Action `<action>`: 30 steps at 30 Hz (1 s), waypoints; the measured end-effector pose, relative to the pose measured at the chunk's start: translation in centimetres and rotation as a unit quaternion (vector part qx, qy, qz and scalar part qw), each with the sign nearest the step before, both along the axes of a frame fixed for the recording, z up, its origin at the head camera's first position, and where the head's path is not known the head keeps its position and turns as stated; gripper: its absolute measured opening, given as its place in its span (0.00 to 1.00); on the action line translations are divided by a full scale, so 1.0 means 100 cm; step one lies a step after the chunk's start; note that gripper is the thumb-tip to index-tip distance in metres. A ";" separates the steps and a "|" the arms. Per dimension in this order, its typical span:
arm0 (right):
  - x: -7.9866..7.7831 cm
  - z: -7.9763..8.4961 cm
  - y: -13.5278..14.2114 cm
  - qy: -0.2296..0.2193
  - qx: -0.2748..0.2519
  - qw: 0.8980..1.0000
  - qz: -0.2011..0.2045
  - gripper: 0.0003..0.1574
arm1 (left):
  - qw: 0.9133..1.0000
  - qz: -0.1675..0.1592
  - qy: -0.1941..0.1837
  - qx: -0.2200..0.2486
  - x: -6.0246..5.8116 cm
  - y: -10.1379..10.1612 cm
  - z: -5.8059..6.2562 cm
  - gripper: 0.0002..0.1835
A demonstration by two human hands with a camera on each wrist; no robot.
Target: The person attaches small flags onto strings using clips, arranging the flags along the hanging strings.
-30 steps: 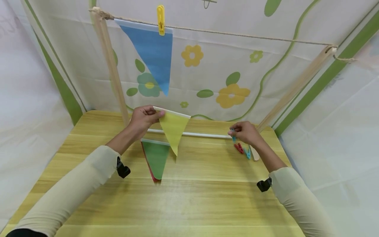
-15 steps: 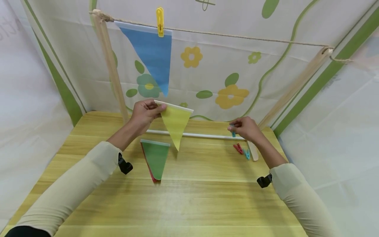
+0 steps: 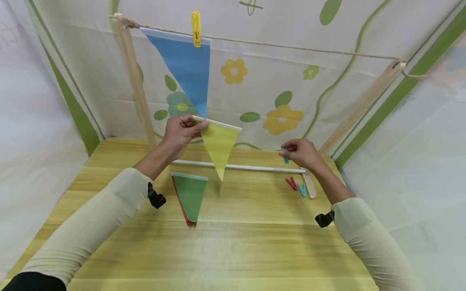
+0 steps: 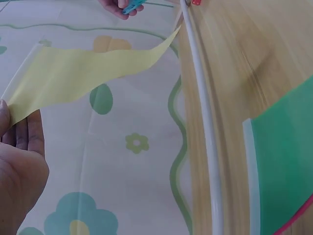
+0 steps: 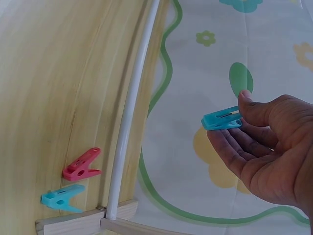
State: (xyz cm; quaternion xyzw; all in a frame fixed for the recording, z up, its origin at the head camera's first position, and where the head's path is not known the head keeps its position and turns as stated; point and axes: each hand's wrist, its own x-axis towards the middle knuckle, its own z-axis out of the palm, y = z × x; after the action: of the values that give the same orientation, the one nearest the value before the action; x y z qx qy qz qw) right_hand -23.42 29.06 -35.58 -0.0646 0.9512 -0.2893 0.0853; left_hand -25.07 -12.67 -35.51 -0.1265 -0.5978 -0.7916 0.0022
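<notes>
My left hand pinches the upper left corner of a yellow pennant, which hangs point down above the table. In the left wrist view the yellow pennant bends along its length. My right hand holds a blue clothespin between thumb and fingers; the right wrist view shows this clothespin clearly. A green pennant lies on the table, a red pennant peeking out beneath it. Overhead, a blue pennant hangs from a twine line under a yellow clothespin.
Wooden posts, left and right, carry the twine. A white rod runs low between them. Near the right post's foot lie a red clothespin and another blue clothespin. A flowered cloth backs the wooden table.
My left hand has risen and shifted slightly right with the yellow pennant. My right hand has lifted the blue clothespin a little higher, away from the clothespins on the table.
</notes>
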 end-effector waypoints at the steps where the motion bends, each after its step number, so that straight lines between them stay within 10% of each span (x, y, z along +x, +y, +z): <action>1: 0.001 0.000 0.000 0.000 0.000 1.000 0.001 0.29 | 1.000 -0.001 0.004 -0.004 0.000 0.001 0.001 0.07; 30: -0.012 0.047 -0.019 0.042 -0.002 0.999 0.014 0.30 | 0.997 -0.027 0.063 0.027 -0.001 0.030 0.044 0.08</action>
State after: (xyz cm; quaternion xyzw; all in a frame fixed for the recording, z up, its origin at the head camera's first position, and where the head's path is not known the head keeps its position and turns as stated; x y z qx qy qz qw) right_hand -24.61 27.14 -30.84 -0.0903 0.9525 -0.2867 0.0490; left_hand -25.20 -9.63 -31.13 -0.1920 -0.5712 -0.7977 0.0213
